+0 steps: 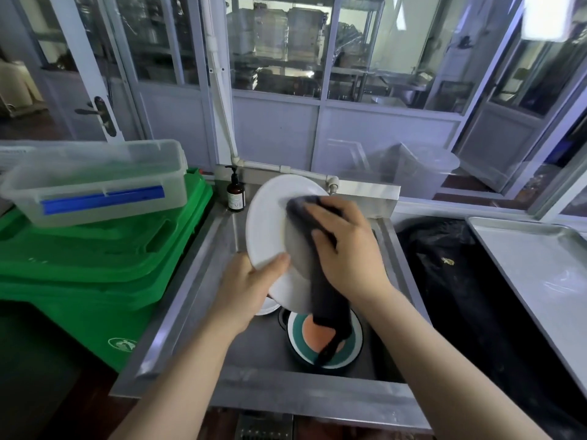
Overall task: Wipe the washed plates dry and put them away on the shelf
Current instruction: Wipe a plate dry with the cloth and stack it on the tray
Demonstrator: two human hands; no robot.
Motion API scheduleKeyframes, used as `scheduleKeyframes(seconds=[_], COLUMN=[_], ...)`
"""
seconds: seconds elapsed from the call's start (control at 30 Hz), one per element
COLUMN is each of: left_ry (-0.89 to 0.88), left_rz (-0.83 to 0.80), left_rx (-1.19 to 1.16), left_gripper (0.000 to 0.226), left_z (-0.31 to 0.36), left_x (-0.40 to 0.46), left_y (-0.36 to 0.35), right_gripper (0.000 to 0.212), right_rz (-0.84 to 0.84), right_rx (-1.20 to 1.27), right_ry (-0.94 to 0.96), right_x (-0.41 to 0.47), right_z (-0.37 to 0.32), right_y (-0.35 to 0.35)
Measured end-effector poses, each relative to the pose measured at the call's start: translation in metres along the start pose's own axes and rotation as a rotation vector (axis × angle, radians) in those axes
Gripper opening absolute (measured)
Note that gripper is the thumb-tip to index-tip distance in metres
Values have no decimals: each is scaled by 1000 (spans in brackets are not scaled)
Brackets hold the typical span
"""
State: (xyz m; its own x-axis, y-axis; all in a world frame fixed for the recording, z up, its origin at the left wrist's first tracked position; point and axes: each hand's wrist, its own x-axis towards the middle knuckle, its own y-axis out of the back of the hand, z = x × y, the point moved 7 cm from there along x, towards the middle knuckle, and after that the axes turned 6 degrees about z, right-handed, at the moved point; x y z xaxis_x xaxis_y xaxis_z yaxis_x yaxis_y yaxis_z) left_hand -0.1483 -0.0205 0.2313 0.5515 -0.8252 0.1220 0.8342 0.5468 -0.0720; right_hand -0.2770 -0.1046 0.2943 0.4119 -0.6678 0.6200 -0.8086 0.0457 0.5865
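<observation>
Head view, left hand point(251, 277) gripping white plate point(270, 223), right hand point(346, 246) pressing dark cloth point(317, 281) on it, soap bottle point(235, 193) label unreadable

White plate point(266, 223) tilted above sink, dark cloth point(313, 249) draped on it; teal/orange plate point(351, 347) below.

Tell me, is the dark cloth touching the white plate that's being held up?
Touching. The head view shows the right hand pressing the dark cloth flat against the white plate, with no gap visible.

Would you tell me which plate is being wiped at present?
The plain white plate held over the sink; the teal-and-orange plate lies in the basin.
</observation>
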Motion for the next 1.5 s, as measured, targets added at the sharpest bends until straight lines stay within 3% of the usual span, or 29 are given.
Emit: scheduleKeyframes(seconds=[0.13,0.27,0.37,0.43,0.5,0.57,0.63,0.77,0.83,0.97,1.1,1.3,1.5], left_ry=[-51,-57,-38,0,-9,23,56,34,24,-34,67,136,157], left_rz=[-14,-15,12,-1,15,-31,-145,-207,-175,-58,68,275,274], left_rx=[-3,25,107,142,274,291,191,106,90,2,-215,-561,-582], left_gripper=[13,15,18,6,11,24,37,36,39,24,34,30,21], left_z=[5,3,0,-5,-8,-13,-17,-15,-14,-10,-28,-38,-40], left_x=[-5,-12,-9,-5,-2,0,-3,-6,-6,-2,8,27,28], left_y=[-3,0,1,-6,-8,-9,-15,-15,-11,4,21,31,21], right_gripper=[49,48,44,41,42,43,41,43,46,49,43,47,40], right_rz=[-24,-16,-13,-35,-57,-79,-75,-20,-19,-43,-55,-4,-83], right_rx=[-49,29,64,22,-40,-57,-54,-11,80,199,208,213,256], right_ry=[-174,-184,-5,179,324,348,309,71,-58,-203,-257,-108,120], right_x=[5,-7,-15,-22,-24,-16,0,44,57,48,12,-28,-37], right_z=[28,23,-11,-41,-62,-66,-59,-10,19,59,78,31,-14], right_y=[-2,-2,0,-3,-6,-9,-10,-5,-2,-5,-17,-22,-25])
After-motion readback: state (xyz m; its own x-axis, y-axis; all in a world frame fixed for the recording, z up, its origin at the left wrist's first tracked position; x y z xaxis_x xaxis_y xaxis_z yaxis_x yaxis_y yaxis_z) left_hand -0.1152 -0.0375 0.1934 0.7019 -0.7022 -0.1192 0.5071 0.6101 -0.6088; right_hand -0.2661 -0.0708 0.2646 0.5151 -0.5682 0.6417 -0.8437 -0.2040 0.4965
